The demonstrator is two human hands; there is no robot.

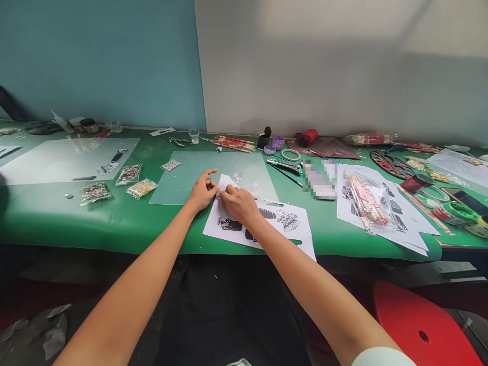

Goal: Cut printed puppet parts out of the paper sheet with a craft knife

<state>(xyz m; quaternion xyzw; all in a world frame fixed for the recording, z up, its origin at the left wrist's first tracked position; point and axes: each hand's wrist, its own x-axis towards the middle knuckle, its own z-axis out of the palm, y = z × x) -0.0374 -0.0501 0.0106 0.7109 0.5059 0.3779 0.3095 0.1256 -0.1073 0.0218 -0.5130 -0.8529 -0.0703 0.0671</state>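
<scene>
A white paper sheet (272, 241) printed with black shapes lies at the front edge of the green table, its far corner over a clear plastic sheet (175, 185). Parts of it are cut out. My left hand (202, 193) has its thumb at the sheet's upper left edge, its index finger raised and the other fingers curled, pinching that edge. Close beside it, my right hand (241, 204) is bent over the sheet, fingertips pressed together on the same edge. Whatever small piece lies between the right fingertips is hidden. Faint pale shapes show on the plastic sheet behind the hands.
Bead packets (128, 174) lie to the left, near another plastic sheet (57, 160). Behind are pliers (178, 141), red-and-white sticks (234, 143) and a black bottle (264, 139). A utility knife (284, 165) lies right, before more printed sheets (345, 203). A red stool (415, 320) stands below.
</scene>
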